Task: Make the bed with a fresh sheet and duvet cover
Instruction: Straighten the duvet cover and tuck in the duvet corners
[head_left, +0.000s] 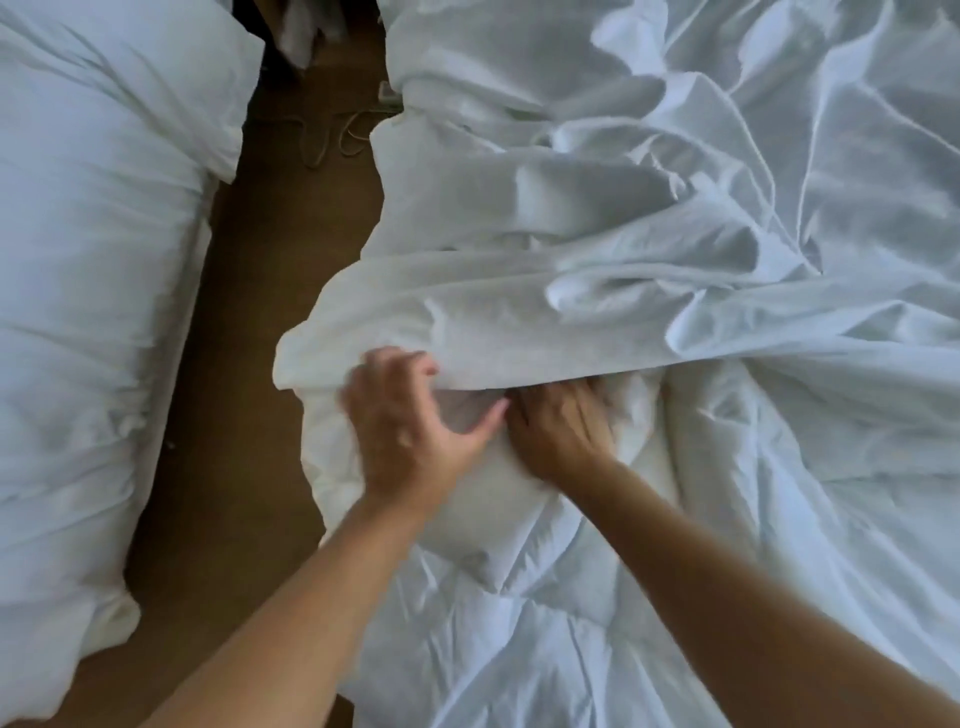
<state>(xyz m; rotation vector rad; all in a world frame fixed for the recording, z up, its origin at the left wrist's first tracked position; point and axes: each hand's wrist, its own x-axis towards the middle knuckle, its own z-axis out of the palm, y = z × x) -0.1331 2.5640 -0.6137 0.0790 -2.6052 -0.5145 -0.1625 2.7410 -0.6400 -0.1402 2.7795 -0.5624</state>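
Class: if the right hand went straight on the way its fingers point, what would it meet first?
The white cover fold: the right hand points under its edge, fingertips hidden there. Probably bunched duvet inside, though depth is unclear.

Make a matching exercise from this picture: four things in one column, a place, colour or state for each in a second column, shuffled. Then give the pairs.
Column one
1. left hand
2. right hand
3. floor
4. cords

Column two
A. brown
B. fingers hidden under the edge of the cover
C. lying on the floor, near the top of the picture
D. blurred, thumb out, at the cover's edge

Pairs: 1-D, 2-B, 3-A, 4-C
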